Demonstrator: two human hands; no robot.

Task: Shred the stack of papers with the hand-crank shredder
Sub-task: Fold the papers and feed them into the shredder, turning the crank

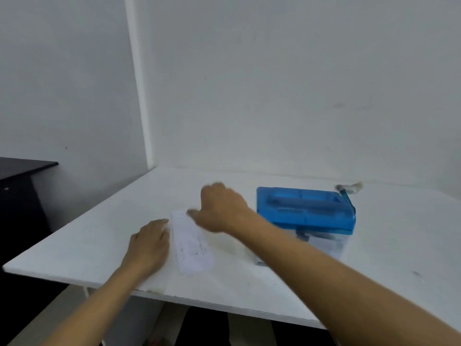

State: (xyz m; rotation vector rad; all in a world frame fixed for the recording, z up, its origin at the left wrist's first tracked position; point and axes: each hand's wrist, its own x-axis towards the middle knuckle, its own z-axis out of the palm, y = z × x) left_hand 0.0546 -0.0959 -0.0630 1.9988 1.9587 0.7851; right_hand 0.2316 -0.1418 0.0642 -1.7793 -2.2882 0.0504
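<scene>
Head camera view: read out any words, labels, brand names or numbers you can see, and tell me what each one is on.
No text here can be read.
On the papers: faint grey printed marks, too small and blurred to read.
On the hand-crank shredder: no label or brand legible on its blue lid or clear bin.
On the white table and the wall: no writing visible.

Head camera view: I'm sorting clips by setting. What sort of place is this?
Probably a bare office or workroom corner: a white table against white walls, a blue hand-crank shredder and papers on it, dark furniture at left.
</scene>
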